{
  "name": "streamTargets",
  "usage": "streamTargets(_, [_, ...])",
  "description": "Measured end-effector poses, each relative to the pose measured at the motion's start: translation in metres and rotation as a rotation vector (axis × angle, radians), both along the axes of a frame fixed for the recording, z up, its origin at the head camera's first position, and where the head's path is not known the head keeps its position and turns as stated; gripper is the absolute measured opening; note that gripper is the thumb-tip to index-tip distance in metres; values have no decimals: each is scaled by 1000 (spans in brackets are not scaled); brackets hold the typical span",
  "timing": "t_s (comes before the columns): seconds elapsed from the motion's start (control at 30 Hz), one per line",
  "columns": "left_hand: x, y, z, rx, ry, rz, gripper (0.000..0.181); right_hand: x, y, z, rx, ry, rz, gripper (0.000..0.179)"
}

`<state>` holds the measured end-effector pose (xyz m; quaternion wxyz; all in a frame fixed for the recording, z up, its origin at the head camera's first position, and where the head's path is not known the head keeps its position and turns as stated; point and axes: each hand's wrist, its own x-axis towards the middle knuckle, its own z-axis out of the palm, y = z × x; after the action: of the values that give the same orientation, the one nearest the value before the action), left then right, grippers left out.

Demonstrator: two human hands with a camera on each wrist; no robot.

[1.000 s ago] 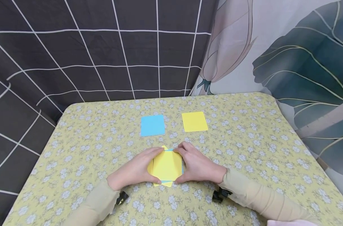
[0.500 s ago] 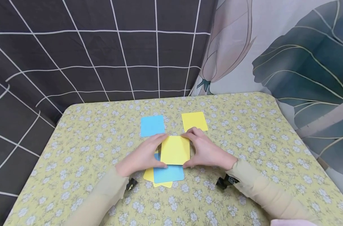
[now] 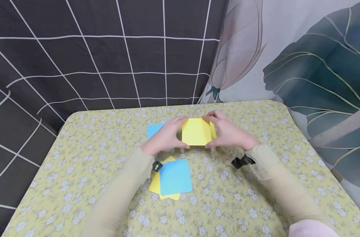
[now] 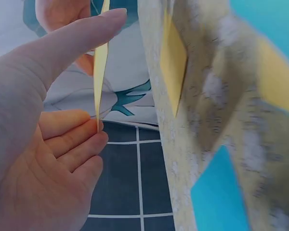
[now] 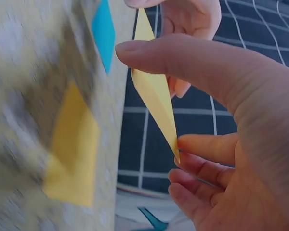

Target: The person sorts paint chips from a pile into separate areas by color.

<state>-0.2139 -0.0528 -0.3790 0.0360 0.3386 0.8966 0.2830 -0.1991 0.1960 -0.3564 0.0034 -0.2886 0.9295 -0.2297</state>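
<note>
A square yellow card (image 3: 194,132) is held up off the table between both hands, bowed slightly down its middle. My left hand (image 3: 166,135) pinches its left corners between thumb and fingers, and my right hand (image 3: 228,132) pinches the right ones. In both wrist views the held card (image 4: 100,72) appears edge-on, thumb at one edge and fingertips at the other. Just behind and below it, partly covered, another yellow card (image 3: 213,130) lies on the cloth. Left of that is a blue card (image 3: 152,130), mostly hidden by my left hand.
Nearer the front sits a loose stack with a blue card (image 3: 175,177) on top and yellow cards (image 3: 155,183) fanned out beneath. A flowered yellow cloth (image 3: 88,171) covers the table. Dark gridded fabric (image 3: 109,56) hangs behind the far edge.
Both hands have lifted the yellow card from the stack and carried it away and rightward, to over the far yellow card. A blue card now shows on top of the stack.
</note>
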Motion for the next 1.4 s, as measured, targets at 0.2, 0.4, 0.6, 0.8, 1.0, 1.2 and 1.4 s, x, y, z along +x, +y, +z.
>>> streamTargets(0.2, [-23, 16, 8, -27, -6, 38, 106, -24, 9, 15, 21, -32, -28, 99])
streamTargets(0.4, [-39, 29, 12, -18, -17, 58, 104, -42, 16, 19, 58, -88, -77, 97])
streamTargets(0.6, [-42, 38, -1, -56, -89, 69, 104, -49, 20, 4, 107, -141, -74, 97])
streamTargets(0.8, [-38, 45, -17, -91, -148, 66, 103, -50, 23, -18, 124, -206, -43, 97])
streamTargets(1.0, [-36, 49, -27, -121, -163, 65, 103, -53, 24, -31, 130, -259, -30, 96])
streamTargets(1.2, [-38, 51, -33, -122, -168, 67, 103, -56, 22, -33, 145, -288, -45, 96])
streamTargets(1.4, [-37, 51, -34, -129, -166, 65, 102, -55, 22, -34, 148, -297, -46, 95])
